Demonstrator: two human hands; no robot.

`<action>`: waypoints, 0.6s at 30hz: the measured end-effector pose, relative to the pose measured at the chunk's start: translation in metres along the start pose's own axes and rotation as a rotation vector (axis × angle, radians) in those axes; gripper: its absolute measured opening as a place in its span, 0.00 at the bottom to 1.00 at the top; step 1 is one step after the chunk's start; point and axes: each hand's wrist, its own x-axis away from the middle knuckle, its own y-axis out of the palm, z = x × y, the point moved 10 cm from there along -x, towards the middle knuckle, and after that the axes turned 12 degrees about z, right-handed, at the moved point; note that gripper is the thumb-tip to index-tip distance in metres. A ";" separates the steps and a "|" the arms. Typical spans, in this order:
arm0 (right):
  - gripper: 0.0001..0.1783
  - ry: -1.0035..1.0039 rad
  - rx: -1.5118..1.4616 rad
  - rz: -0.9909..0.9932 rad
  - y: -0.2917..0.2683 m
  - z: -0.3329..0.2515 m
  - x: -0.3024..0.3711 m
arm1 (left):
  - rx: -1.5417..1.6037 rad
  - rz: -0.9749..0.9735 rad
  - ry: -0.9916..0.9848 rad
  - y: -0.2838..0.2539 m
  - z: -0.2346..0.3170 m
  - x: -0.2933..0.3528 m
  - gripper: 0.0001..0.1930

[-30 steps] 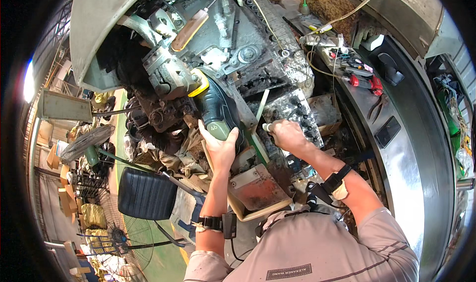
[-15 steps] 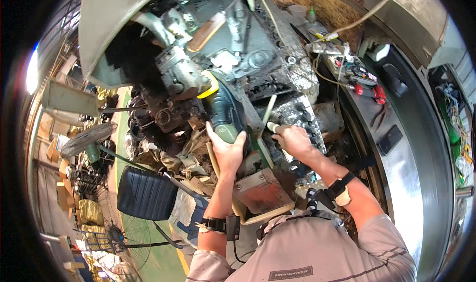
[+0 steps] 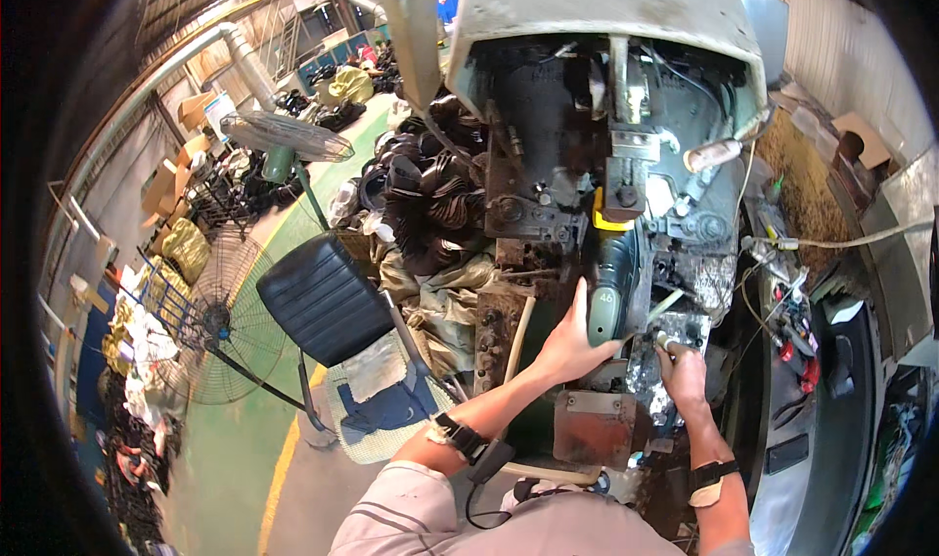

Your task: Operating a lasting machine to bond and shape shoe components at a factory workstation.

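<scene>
A dark shoe upper is stretched over a green shoe last, its toe end up against a yellow-edged part of the machine. Around the heel end of the last curves my left hand, fingers along its left side and thumb at its lower right. My right hand grips the pale knob of a short lever, just right of the last. A second pale rod slants between the last and the metal block. My right palm hides the lower part of the knob.
A black-seated chair stands left of the machine, near heaped dark uppers and a floor fan. Right of the machine, a metal bench carries tools. Above hangs a large pale machine hood, and a cable crosses at right.
The view has turned left and tilted up, so the machine sits further right and more upright in the picture. Both hands stay at the last and the knob.
</scene>
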 end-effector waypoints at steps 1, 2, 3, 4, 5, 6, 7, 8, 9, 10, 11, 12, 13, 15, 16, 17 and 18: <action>0.10 0.054 -0.021 -0.003 -0.002 0.001 -0.002 | 0.095 -0.059 -0.065 -0.007 -0.004 0.006 0.61; 0.11 0.109 -0.042 -0.007 -0.005 0.001 -0.003 | 0.070 -0.051 0.014 -0.014 -0.007 0.012 0.53; 0.11 0.100 -0.055 -0.028 -0.007 -0.010 -0.005 | 0.233 -0.017 -0.019 -0.016 -0.036 0.019 0.46; 0.11 0.084 -0.051 -0.022 -0.007 -0.012 -0.006 | 0.397 0.007 -0.047 -0.015 -0.061 0.022 0.39; 0.13 0.088 -0.082 -0.018 -0.005 -0.007 -0.006 | 0.407 0.005 -0.035 -0.018 -0.067 0.026 0.39; 0.14 0.089 -0.117 -0.014 -0.007 -0.011 -0.012 | 0.484 -0.010 -0.167 -0.022 -0.084 0.030 0.34; 0.17 0.173 -0.080 -0.047 -0.005 -0.010 -0.015 | 0.559 -0.027 -0.300 -0.021 -0.098 0.030 0.29; 0.22 0.205 -0.349 -0.031 -0.001 -0.019 -0.019 | 0.566 -0.029 -0.288 -0.022 -0.098 0.025 0.29; 0.31 0.278 -0.479 -0.050 0.000 -0.046 -0.022 | 0.558 0.018 -0.292 -0.028 -0.104 0.022 0.27; 0.40 0.352 -0.607 -0.069 0.002 -0.078 -0.025 | 0.550 0.064 -0.296 -0.033 -0.110 0.020 0.25; 0.50 0.249 -0.442 -0.127 0.007 -0.098 -0.029 | 0.575 0.103 -0.275 -0.035 -0.101 0.012 0.22; 0.60 0.146 -0.281 -0.191 0.016 -0.116 -0.030 | 0.578 0.098 -0.270 -0.035 -0.096 0.006 0.22; 0.66 0.107 -0.301 -0.176 0.020 -0.136 -0.032 | 0.608 0.115 -0.247 -0.037 -0.090 0.000 0.22; 0.79 -0.055 -0.230 -0.073 0.020 -0.160 -0.037 | 0.682 0.118 -0.210 -0.034 -0.074 -0.015 0.21; 0.76 -0.029 -0.267 -0.063 0.021 -0.160 -0.035 | 0.682 0.093 -0.204 -0.032 -0.071 -0.019 0.21; 0.75 -0.014 -0.273 -0.055 0.023 -0.162 -0.036 | 0.660 0.119 -0.172 -0.036 -0.069 -0.023 0.19; 0.74 0.013 -0.272 -0.043 0.028 -0.155 -0.037 | 0.641 0.130 -0.141 -0.034 -0.066 -0.028 0.18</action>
